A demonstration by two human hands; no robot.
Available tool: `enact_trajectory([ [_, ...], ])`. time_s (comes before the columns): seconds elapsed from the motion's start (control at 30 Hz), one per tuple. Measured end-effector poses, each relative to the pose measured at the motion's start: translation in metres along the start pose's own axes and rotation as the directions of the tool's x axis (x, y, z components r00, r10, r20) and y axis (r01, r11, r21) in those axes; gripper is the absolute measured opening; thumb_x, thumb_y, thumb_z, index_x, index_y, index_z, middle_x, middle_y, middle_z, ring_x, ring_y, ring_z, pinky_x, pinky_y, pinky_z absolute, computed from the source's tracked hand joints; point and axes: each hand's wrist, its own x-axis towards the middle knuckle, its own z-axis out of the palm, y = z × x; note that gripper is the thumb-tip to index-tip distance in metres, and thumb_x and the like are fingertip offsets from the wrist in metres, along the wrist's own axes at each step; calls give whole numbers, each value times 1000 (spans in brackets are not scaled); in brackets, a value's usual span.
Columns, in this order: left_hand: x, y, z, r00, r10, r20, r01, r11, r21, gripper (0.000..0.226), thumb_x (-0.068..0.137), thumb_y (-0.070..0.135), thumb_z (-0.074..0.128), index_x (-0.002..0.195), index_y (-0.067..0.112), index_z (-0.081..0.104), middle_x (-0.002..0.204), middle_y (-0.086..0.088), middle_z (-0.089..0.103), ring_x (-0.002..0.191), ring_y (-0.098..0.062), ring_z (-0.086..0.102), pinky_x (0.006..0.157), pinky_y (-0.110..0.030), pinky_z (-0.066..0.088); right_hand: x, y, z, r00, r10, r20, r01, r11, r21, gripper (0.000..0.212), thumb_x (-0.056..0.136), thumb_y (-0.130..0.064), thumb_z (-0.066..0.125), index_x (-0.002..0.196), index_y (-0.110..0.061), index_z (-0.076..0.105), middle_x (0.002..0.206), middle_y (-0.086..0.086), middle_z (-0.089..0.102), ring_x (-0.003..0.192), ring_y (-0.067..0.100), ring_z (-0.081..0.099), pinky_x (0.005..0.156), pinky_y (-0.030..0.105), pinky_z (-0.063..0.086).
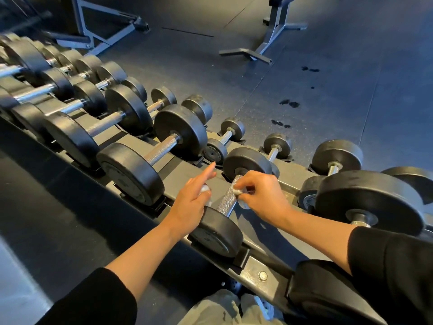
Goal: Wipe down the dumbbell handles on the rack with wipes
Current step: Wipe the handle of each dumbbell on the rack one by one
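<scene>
Dumbbell handle (228, 195), wipe (236, 190) against it

Two hands work over the rack (255, 266): a left hand (189, 200) and a right hand (264, 195). There are two wipes (236, 191), one held in each hand. At least five dumbbells (152, 158) sit on the rack's near row, and at least four on its far row. Those at the rack's left end blur past counting. Two metal frames (269, 43) stand on the floor beyond the rack. One bolt (263, 275) shows on the rack's near rail.
</scene>
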Motion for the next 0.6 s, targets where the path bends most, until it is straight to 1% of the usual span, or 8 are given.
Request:
enact_trajectory([
  [0.13, -1, 1, 1, 1000, 3, -17, -3, 1000, 2, 55, 99, 7, 37, 144, 37, 28, 137, 11, 46, 128, 0, 35, 100, -15, 27, -7, -7, 0, 977, -135, 165, 121, 988, 93, 17, 80, -14, 74, 96, -13, 74, 96, -2, 69, 88, 8, 64, 82, 27, 54],
  [0.23, -2, 3, 3, 999, 10, -31, -9, 1000, 21, 54, 99, 6, 37, 142, 38, 29, 136, 11, 47, 128, -2, 36, 106, -24, 28, -11, -9, -3, 952, -138, 272, 87, 977, 193, 19, 80, -11, 73, 98, -13, 74, 98, -2, 69, 90, 6, 64, 84, 24, 54],
  [0.37, -5, 8, 6, 999, 27, -38, -25, 997, 68, 54, 100, 6, 36, 144, 35, 27, 135, 11, 46, 124, 0, 37, 99, -15, 28, -13, -13, -6, 909, -76, 410, -57, 951, 303, 18, 78, -4, 73, 94, -11, 75, 93, 2, 71, 87, 15, 66, 82, 30, 56],
  [0.43, -6, 11, 8, 999, 42, -27, -40, 995, 87, 54, 100, 7, 36, 145, 35, 26, 135, 12, 46, 125, -1, 36, 101, -19, 27, -8, -11, -8, 960, 18, 280, -110, 941, 318, 14, 80, -10, 73, 94, -13, 75, 91, -1, 72, 82, 12, 67, 82, 32, 57],
  [0.47, -6, 12, 9, 998, 49, -26, -46, 994, 95, 53, 100, 8, 36, 145, 36, 25, 134, 13, 46, 125, -1, 36, 102, -20, 28, -6, -9, -9, 987, 67, 146, -106, 954, 280, 14, 82, -14, 71, 96, -15, 74, 93, -3, 71, 83, 9, 66, 83, 30, 56],
  [0.53, -6, 14, 11, 998, 58, -30, -54, 992, 117, 53, 101, 9, 36, 146, 35, 25, 134, 14, 45, 123, 1, 36, 98, -15, 28, -1, -5, -12, 991, 98, -89, -86, 988, 129, 19, 88, -16, 65, 106, -16, 71, 103, -3, 69, 90, 5, 62, 88, 24, 52],
  [0.57, -6, 15, 12, 998, 61, -31, -56, 989, 134, 53, 101, 9, 35, 146, 34, 24, 134, 15, 45, 122, 2, 36, 94, -11, 29, 1, -3, -11, 989, 77, -124, -70, 996, 55, 23, 90, -12, 62, 111, -15, 69, 109, -1, 68, 96, 8, 61, 89, 22, 49],
  [0.6, -7, 15, 13, 997, 64, -33, -58, 987, 153, 53, 101, 9, 35, 147, 33, 24, 134, 15, 44, 121, 2, 36, 91, -8, 29, 3, -2, -9, 994, 49, -100, -51, 999, -18, 26, 90, -8, 59, 114, -14, 68, 113, 2, 67, 103, 13, 59, 91, 24, 47],
])
